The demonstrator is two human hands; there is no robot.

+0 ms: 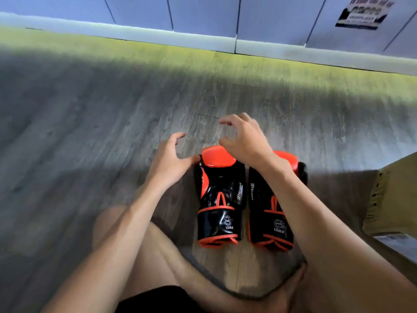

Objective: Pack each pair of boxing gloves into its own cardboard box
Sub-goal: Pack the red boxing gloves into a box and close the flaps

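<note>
Two black and orange boxing gloves lie side by side on the wooden floor, cuffs toward me. The left glove (220, 197) shows fully. The right glove (262, 206) is partly covered by my right forearm. My left hand (168, 161) hovers just left of the left glove's orange tip, fingers spread, thumb close to or touching it. Above the gloves' tips my right hand (244, 137) is held with curled, parted fingers and nothing in it. A cardboard box (392, 197) stands at the right edge, only partly in view.
I sit on the grey wooden floor (90, 132) with my bare legs (162, 263) crossed in front of me. A pale wall with a baseboard (225, 45) runs along the far side. A poster (361, 14) hangs on it at the upper right.
</note>
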